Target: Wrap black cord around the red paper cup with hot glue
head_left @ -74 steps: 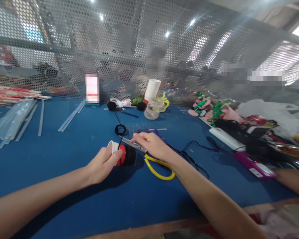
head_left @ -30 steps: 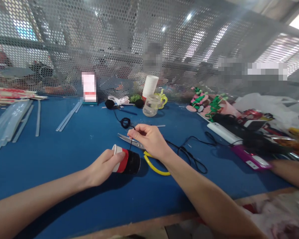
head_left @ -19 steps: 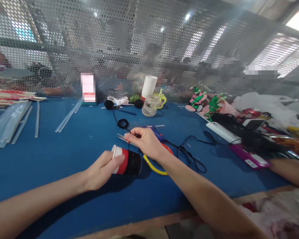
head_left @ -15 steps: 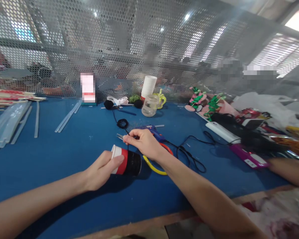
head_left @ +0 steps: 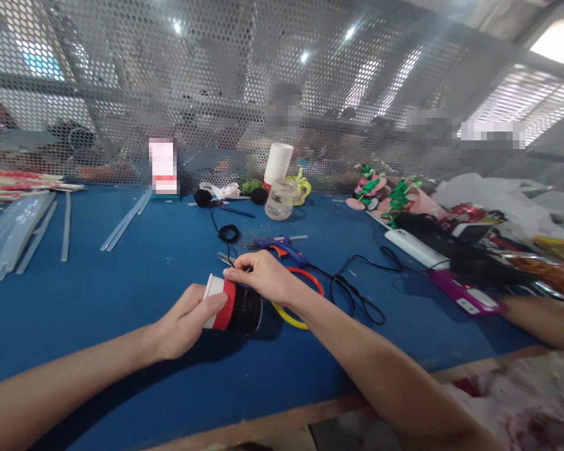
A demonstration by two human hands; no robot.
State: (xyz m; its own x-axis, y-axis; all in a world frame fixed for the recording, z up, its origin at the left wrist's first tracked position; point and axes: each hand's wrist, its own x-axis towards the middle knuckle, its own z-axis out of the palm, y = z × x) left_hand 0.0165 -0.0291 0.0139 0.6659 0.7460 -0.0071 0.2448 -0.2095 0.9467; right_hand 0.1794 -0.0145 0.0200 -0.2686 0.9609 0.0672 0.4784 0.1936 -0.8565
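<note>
My left hand (head_left: 183,319) is closed round a paper cup (head_left: 232,305) lying on its side, white at the rim, then red, then wound in black. My right hand (head_left: 263,275) pinches a thin black cord (head_left: 229,234) against the cup's black part. The cord runs back to a small coil on the blue table (head_left: 122,294). Scissors (head_left: 289,300) with red and yellow handles lie under my right wrist, blades pointing left. A blue glue gun (head_left: 282,245) rests just behind my right hand.
Clear glue sticks (head_left: 14,228) lie at the far left. A stack of white cups (head_left: 277,164) and a clear jar (head_left: 280,200) stand by the mesh wall. Pink and green ornaments (head_left: 385,194), a white bar (head_left: 411,245) and wrappers crowd the right. Another person's arm (head_left: 545,319) rests at right.
My right hand has come down and left from above the scissors onto the cup's black band, still pinching the cord. The left hand keeps hold of the cup and has turned it slightly.
</note>
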